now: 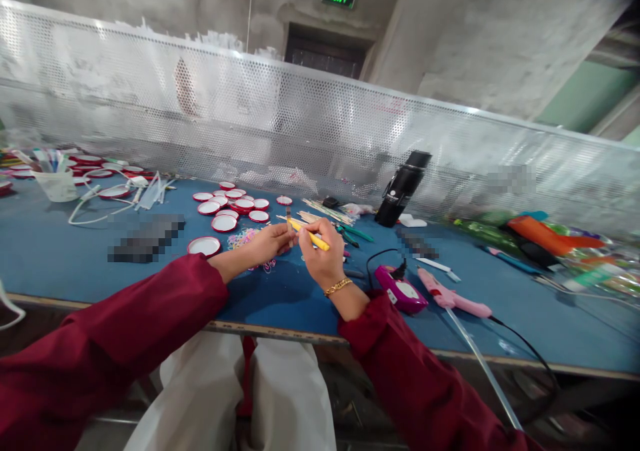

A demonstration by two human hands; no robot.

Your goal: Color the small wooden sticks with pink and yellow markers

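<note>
Above the blue table my right hand [324, 254] is closed round a yellow pen-like tool [320, 241], its thin tip pointing left. Close beside it, my left hand [273, 244] pinches a small upright brownish strip [289, 215]; what exactly it is I cannot make out. The tool's tip crosses close to the strip, and whether they touch is unclear. Under and behind my left hand lies a heap of small pastel-coloured rubber-band-like loops [243, 239]. Just left of that, a white lid with a red rim [204, 245] lies flat.
Several red-rimmed lids [233, 194] lie behind my hands. To the right are a purple power socket [401, 291], a pink glue gun [450, 295] with a cord, and a black bottle [403, 189]. A white cup [56, 185] stands left. A perforated metal screen [330, 127] borders the back.
</note>
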